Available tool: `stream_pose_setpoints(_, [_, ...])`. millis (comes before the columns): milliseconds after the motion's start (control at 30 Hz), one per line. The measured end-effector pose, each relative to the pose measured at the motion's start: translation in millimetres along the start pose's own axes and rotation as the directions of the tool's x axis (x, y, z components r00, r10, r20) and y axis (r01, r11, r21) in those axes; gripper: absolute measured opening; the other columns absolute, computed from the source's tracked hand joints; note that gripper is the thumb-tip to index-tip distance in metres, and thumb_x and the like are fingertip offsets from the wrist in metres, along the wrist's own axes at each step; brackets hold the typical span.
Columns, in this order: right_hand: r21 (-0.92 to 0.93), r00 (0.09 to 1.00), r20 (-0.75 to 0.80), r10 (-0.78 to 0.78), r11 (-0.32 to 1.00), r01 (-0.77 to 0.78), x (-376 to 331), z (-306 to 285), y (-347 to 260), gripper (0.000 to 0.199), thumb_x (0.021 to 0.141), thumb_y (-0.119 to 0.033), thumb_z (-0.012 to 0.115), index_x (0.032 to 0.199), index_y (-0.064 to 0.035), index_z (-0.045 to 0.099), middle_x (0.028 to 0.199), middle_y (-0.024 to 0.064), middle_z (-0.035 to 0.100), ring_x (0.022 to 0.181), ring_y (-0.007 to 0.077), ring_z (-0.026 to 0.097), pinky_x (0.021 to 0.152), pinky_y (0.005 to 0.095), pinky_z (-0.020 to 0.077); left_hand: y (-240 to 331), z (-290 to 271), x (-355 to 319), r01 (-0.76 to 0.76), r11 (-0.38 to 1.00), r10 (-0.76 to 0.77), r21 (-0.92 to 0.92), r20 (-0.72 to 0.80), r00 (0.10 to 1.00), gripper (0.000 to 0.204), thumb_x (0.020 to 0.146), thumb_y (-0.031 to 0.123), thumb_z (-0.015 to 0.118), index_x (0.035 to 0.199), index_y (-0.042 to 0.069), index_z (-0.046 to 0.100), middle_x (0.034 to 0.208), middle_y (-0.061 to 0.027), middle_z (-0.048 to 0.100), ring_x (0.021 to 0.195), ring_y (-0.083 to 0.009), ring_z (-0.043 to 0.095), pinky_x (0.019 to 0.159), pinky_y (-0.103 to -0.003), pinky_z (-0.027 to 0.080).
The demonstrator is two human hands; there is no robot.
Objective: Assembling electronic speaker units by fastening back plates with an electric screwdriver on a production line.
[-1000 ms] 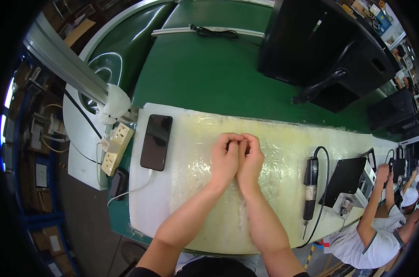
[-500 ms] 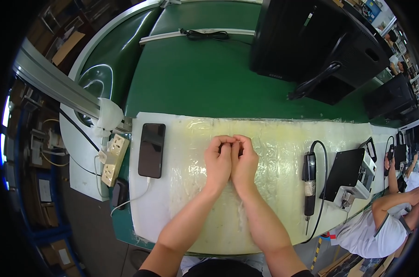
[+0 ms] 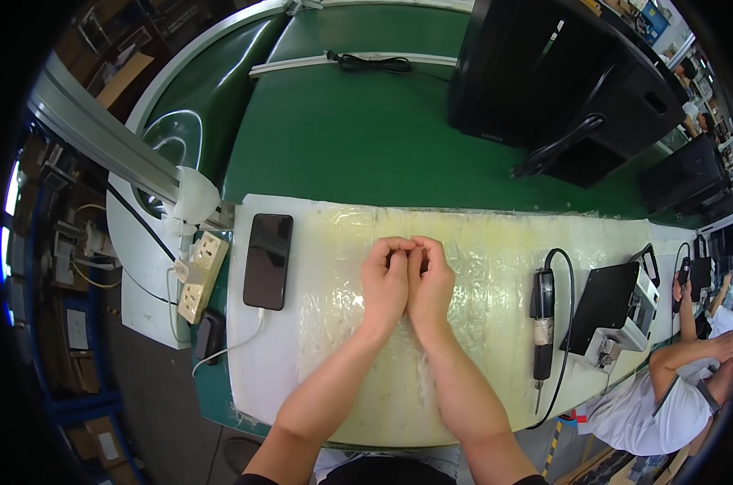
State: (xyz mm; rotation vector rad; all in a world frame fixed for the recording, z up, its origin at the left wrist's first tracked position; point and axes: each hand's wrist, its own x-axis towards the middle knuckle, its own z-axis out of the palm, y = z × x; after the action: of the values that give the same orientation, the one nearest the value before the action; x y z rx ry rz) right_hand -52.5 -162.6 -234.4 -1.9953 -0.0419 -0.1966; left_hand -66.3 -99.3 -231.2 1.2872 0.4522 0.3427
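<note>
My left hand point(image 3: 385, 283) and my right hand point(image 3: 430, 284) rest against each other above the middle of the film-covered work mat point(image 3: 334, 323). Their fingers curl inward and the fingertips meet at the top. Both thumbs lie side by side. Shadow fills the small hollow between fingers and thumbs, and no object shows in it. To the left lies a black phone point(image 3: 268, 262) with a white charging cable plugged into its lower end. A black electric screwdriver point(image 3: 542, 323) lies right of my hands, its bit toward me.
Right of the screwdriver stands a black and silver device point(image 3: 613, 311). Large black machines point(image 3: 536, 73) and a coiled cord point(image 3: 370, 63) are on the green surface point(image 3: 342, 137) behind. A power strip point(image 3: 203, 276) sits at the left edge. A person in white point(image 3: 649, 408) works at far right.
My hands keep the same pose, pressed together. The black machines and the coiled cord at the back appear slightly farther right, and the whole view has shifted a little.
</note>
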Motion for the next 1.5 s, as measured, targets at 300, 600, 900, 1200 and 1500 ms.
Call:
stream_pose_setpoints(300, [-0.005,1.000,-0.019,-0.020,1.000,0.019,-0.5,0.4,-0.5,0.012,0.093,-0.016,0.056,0.102,-0.0099,0.061,0.071,0.0106,0.065,0.060,0.0249,0.063,0.053,0.0341,0.0475,-1.5,-1.6,0.9,-0.010,1.000,0.010,0.023,0.001,1.000,0.015,0.091,0.002,0.046,0.094,-0.001,0.060,0.085,-0.0093,0.065,0.076,-0.0136,0.060,0.069,-0.026,0.050])
stream_pose_setpoints(600, [0.032,1.000,-0.001,0.011,0.999,-0.011,-0.6,-2.1,0.6,0.012,0.093,-0.016,0.056,0.102,-0.0094,0.061,0.071,0.0108,0.065,0.061,0.0247,0.062,0.055,0.0341,0.0474,7.0,2.1,-2.0,0.008,1.000,-0.008,0.026,0.016,1.000,0.016,0.092,0.001,0.045,0.093,-0.001,0.060,0.086,-0.0073,0.065,0.076,-0.0114,0.059,0.068,-0.024,0.049])
stream_pose_setpoints(900, [0.041,0.998,0.039,0.040,0.998,-0.042,0.3,-1.6,3.8,0.014,0.094,-0.015,0.055,0.105,-0.0091,0.061,0.073,0.0117,0.065,0.061,0.0232,0.062,0.056,0.0335,0.0479,1.2,1.9,-1.2,-0.031,0.997,0.032,0.068,-0.002,0.999,0.015,0.090,0.002,0.046,0.093,0.000,0.061,0.087,-0.0104,0.066,0.079,-0.0153,0.062,0.071,-0.028,0.050])
stream_pose_setpoints(1200, [0.157,0.999,0.021,0.044,0.987,-0.047,-3.7,3.2,0.7,0.014,0.093,-0.013,0.056,0.104,-0.0050,0.060,0.075,0.0089,0.064,0.064,0.0166,0.060,0.058,0.0299,0.0470,-3.7,-1.7,-1.5,-0.112,0.985,0.117,0.132,-0.027,0.993,0.014,0.090,0.000,0.046,0.091,-0.001,0.060,0.086,-0.0073,0.065,0.079,-0.0126,0.060,0.072,-0.025,0.050])
stream_pose_setpoints(1500, [0.060,0.997,0.045,0.067,0.996,-0.070,1.0,-3.8,-1.4,0.015,0.094,-0.017,0.055,0.105,-0.0093,0.060,0.073,0.0109,0.065,0.064,0.0239,0.062,0.058,0.0337,0.0481,2.4,3.2,-1.1,-0.047,0.997,0.048,0.063,-0.017,0.999,0.016,0.090,0.000,0.045,0.090,0.000,0.061,0.085,-0.0057,0.065,0.076,-0.0106,0.058,0.069,-0.024,0.049])
